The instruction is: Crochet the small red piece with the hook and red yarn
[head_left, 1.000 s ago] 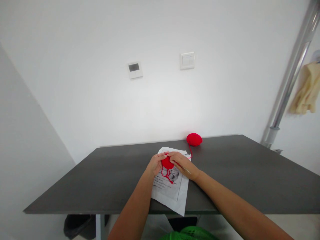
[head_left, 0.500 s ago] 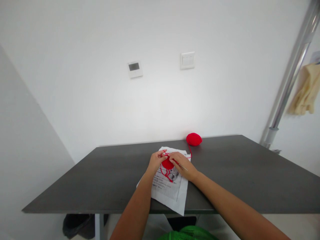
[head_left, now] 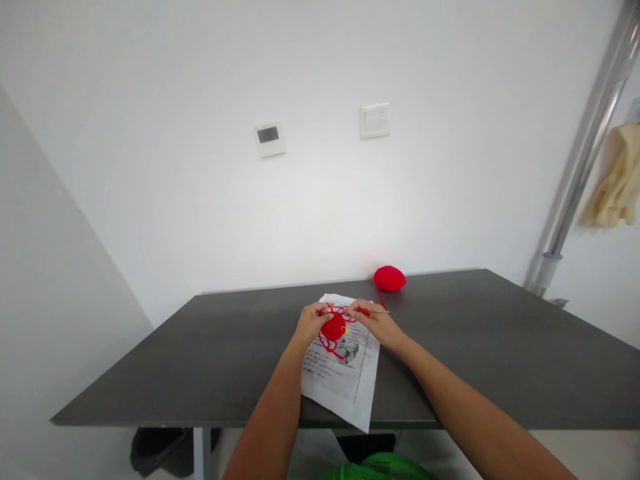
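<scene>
Between finger and thumb, my left hand (head_left: 311, 323) pinches a round red crochet piece (head_left: 333, 327) at its upper left edge. A small yellow piece, like a stitch marker (head_left: 346, 330), sits on its right edge. Loose red yarn ends hang below it. My right hand (head_left: 381, 327) is closed on a crochet hook (head_left: 364, 311) with a red grip; its metal shaft points right. Red strands run between my two hands. Beneath them lies a creased printed sheet (head_left: 327, 387). The hook's working tip is too small to make out.
A red yarn ball (head_left: 390, 279) rests at the back of the dark table (head_left: 475, 347), against the wall, with a strand leading toward my right hand. A black bin (head_left: 155, 448) stands below the table's left side. A metal pole (head_left: 575, 187) rises at the right.
My right hand has moved slightly up and right, away from the crochet piece, turning the hook closer to level. The yellow piece and the right edge are now uncovered. My left hand stays nearly in place.
</scene>
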`<state>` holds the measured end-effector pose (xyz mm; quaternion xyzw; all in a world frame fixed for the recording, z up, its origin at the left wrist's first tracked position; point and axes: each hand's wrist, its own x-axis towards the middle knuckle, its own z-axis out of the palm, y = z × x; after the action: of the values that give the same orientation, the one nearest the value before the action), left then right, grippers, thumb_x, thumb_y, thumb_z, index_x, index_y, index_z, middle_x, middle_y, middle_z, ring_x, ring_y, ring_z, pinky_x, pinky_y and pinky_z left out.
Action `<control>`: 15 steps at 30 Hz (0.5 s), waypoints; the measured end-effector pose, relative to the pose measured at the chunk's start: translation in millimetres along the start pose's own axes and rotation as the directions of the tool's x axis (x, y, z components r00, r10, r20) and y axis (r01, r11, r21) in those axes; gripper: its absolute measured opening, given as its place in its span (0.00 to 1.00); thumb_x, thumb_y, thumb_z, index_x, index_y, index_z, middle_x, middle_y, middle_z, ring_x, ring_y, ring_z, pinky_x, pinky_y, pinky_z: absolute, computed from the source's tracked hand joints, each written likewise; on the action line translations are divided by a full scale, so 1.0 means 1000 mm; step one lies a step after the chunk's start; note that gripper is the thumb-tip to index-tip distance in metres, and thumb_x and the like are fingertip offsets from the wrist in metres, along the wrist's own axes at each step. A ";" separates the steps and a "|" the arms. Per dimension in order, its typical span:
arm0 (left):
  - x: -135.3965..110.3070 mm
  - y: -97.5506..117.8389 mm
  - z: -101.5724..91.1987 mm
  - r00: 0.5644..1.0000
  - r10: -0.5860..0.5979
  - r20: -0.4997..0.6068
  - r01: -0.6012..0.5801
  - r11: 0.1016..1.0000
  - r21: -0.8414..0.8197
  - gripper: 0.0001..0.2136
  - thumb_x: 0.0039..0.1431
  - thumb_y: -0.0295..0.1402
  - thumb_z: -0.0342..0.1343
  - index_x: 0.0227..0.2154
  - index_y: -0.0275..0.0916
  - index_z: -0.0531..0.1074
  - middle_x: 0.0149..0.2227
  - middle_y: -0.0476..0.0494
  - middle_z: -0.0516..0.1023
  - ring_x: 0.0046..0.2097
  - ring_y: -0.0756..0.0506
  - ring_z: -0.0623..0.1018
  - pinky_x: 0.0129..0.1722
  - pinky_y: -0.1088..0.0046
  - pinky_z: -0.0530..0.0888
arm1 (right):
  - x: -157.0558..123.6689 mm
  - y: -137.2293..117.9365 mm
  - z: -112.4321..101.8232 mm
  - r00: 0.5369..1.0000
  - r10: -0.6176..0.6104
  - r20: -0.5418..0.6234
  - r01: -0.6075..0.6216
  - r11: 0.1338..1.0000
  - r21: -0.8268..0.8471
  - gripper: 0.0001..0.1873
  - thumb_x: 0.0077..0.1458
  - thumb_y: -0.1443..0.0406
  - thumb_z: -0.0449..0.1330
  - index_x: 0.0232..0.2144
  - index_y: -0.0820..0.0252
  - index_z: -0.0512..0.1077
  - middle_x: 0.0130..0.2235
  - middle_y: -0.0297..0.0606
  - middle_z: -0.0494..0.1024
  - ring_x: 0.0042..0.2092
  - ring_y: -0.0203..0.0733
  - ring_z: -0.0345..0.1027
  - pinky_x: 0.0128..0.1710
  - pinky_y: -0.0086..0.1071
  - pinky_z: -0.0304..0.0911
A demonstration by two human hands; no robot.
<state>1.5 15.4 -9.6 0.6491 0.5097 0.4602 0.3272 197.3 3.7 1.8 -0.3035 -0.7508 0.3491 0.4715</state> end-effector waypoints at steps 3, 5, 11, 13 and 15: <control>0.001 -0.003 0.000 1.000 -0.024 0.015 0.024 0.999 -0.021 0.15 0.41 0.27 0.57 0.35 0.31 0.76 0.22 0.49 0.70 0.25 0.52 0.67 0.26 0.76 0.64 | -0.001 -0.005 -0.003 0.996 -0.039 0.079 0.043 0.998 -0.038 0.11 0.54 0.60 0.54 0.28 0.60 0.71 0.31 0.36 0.74 0.36 0.40 0.66 0.38 0.31 0.59; 0.002 -0.004 0.000 0.999 -0.029 0.025 0.030 0.999 -0.038 0.15 0.40 0.27 0.57 0.35 0.31 0.76 0.22 0.49 0.70 0.25 0.52 0.67 0.26 0.76 0.64 | -0.002 -0.006 -0.005 0.992 -0.062 0.107 0.068 0.997 -0.046 0.11 0.55 0.60 0.53 0.29 0.59 0.72 0.32 0.36 0.74 0.36 0.40 0.66 0.39 0.31 0.59; 0.001 -0.004 0.000 0.997 0.018 0.076 -0.012 0.997 -0.080 0.13 0.40 0.29 0.58 0.33 0.33 0.77 0.22 0.49 0.70 0.25 0.52 0.67 0.27 0.76 0.64 | -0.001 -0.002 -0.009 0.994 -0.057 0.092 0.060 0.998 -0.025 0.10 0.54 0.60 0.55 0.28 0.60 0.72 0.30 0.36 0.74 0.35 0.40 0.66 0.36 0.30 0.59; 0.001 -0.004 0.001 0.996 0.015 0.091 -0.005 0.994 -0.107 0.13 0.40 0.30 0.58 0.33 0.33 0.76 0.23 0.48 0.71 0.26 0.51 0.68 0.27 0.76 0.64 | -0.001 0.001 -0.009 0.998 -0.033 0.061 0.033 0.999 0.007 0.11 0.53 0.60 0.55 0.27 0.60 0.72 0.29 0.35 0.73 0.34 0.40 0.66 0.35 0.30 0.59; 0.001 -0.003 0.001 0.994 0.008 0.105 0.006 0.991 -0.135 0.13 0.40 0.31 0.59 0.33 0.33 0.76 0.23 0.48 0.71 0.26 0.51 0.68 0.27 0.76 0.64 | 0.000 0.003 -0.009 0.999 -0.010 0.036 0.008 0.999 0.033 0.11 0.53 0.59 0.56 0.27 0.61 0.72 0.29 0.35 0.73 0.33 0.40 0.66 0.35 0.30 0.59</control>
<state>1.8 17.2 -12.9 0.6491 0.4592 0.4589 0.3966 205.8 7.7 1.8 -0.2860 -0.7549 0.3646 0.4642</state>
